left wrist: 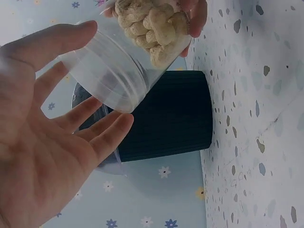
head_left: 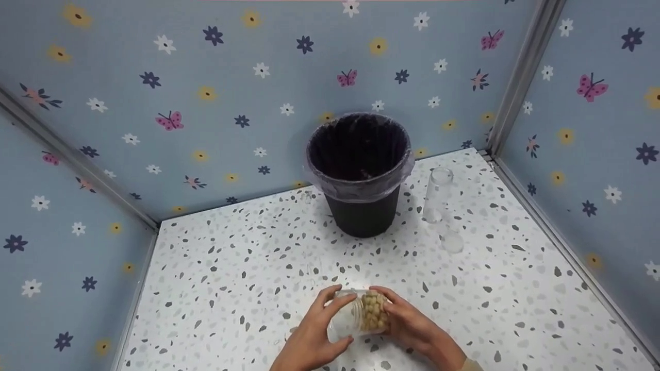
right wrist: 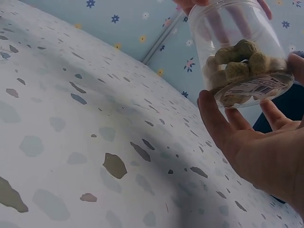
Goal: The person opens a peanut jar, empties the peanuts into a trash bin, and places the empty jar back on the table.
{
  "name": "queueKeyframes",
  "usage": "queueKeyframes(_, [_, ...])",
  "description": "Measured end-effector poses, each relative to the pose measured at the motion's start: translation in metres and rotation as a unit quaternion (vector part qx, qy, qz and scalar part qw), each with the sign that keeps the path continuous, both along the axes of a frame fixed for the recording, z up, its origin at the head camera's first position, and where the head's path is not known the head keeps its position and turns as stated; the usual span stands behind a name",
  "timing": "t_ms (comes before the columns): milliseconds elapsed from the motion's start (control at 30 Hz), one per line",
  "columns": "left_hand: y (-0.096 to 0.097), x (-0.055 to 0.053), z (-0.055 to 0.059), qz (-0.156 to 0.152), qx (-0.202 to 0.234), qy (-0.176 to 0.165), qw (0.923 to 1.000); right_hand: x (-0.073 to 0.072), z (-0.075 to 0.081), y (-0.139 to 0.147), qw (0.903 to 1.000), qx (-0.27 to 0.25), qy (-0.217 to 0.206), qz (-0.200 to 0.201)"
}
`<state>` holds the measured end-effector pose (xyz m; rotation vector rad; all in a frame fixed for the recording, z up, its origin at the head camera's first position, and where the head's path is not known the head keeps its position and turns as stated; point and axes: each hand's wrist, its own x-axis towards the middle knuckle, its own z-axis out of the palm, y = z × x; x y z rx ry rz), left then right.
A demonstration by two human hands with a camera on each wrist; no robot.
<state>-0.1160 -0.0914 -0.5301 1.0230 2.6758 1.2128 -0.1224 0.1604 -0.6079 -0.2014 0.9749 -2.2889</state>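
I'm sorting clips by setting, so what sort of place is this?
Probably a small walled-off work booth: blue flowered panels with metal strips at the corners enclose a speckled white surface, and a lined bin stands on it. Whether that surface is a tabletop isn't certain.

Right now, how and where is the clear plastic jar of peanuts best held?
Perhaps round the base end of the jar, where the peanuts sit, from the right: it's tipped, base rightward, and its curved wall suits a wrapping grip.
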Motion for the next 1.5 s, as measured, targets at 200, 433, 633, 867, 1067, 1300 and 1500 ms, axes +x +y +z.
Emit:
queueKeyframes(200, [0.003,-0.003,-0.003,0.028,-0.019,-0.016,0.9993,0.003,0.000,0.004,0.9999,0.000,-0.007,-0.015])
queueKeyframes(433, [0.010,-0.004,0.000,0.089,-0.047,0.019,0.9947,0.005,-0.003,0.004,0.9982,-0.045,0.015,-0.035])
queueKeyframes(633, [0.008,-0.012,0.001,0.094,-0.036,0.018,0.9948,0.003,-0.006,0.008,0.9972,-0.057,0.022,-0.042])
queueKeyframes(867, [0.011,-0.040,0.002,0.079,-0.019,0.002,0.9967,0.006,-0.007,0.026,0.9978,-0.034,0.015,-0.055])
queueKeyframes(1067, [0.027,-0.073,0.001,0.069,-0.040,0.011,0.9967,0.018,-0.013,0.043,0.9972,-0.043,0.006,-0.061])
queueKeyframes(1300, [0.068,-0.117,-0.011,0.023,-0.115,0.034,0.9925,0.032,-0.015,0.058,0.9954,-0.081,0.023,-0.046])
queueKeyframes(1500, [0.098,-0.141,-0.028,-0.002,-0.168,0.068,0.9834,0.041,-0.009,0.063,0.9962,-0.083,0.018,-0.020])
